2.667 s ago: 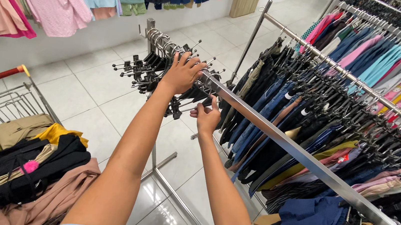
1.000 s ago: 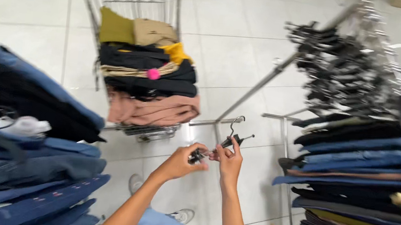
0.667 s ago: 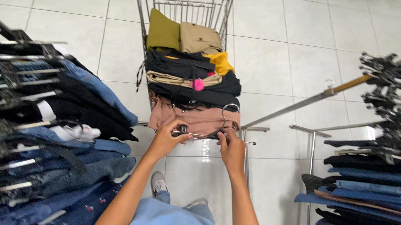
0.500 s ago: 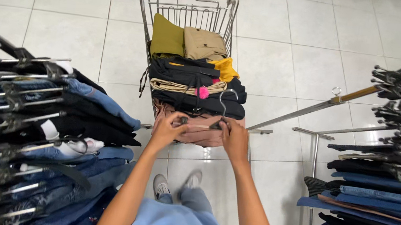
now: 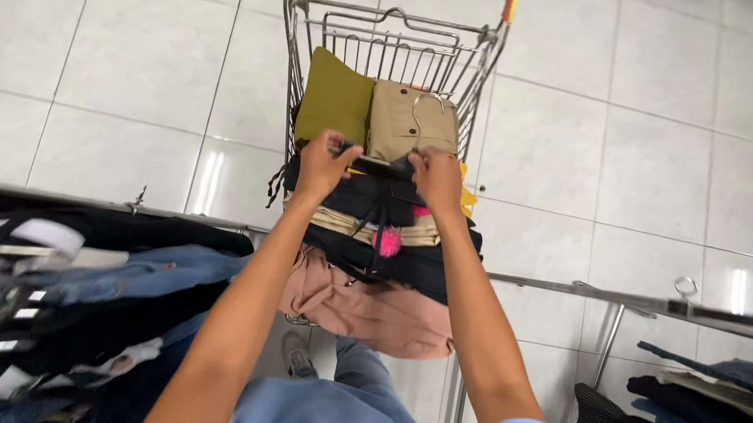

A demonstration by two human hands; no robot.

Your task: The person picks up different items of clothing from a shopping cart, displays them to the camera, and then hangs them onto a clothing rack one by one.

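Now | left hand [image 5: 323, 164], right hand [image 5: 438, 177] both clamped on black hanger [image 5: 382, 163] | over cart [image 5: 295, 32] | racks flank

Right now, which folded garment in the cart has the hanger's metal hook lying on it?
The tan garment, beside the olive one at the cart's far end.

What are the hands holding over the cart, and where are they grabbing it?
A black clip hanger: the left hand grips its left end, the right hand its right end, above the folded clothes in the shopping cart.
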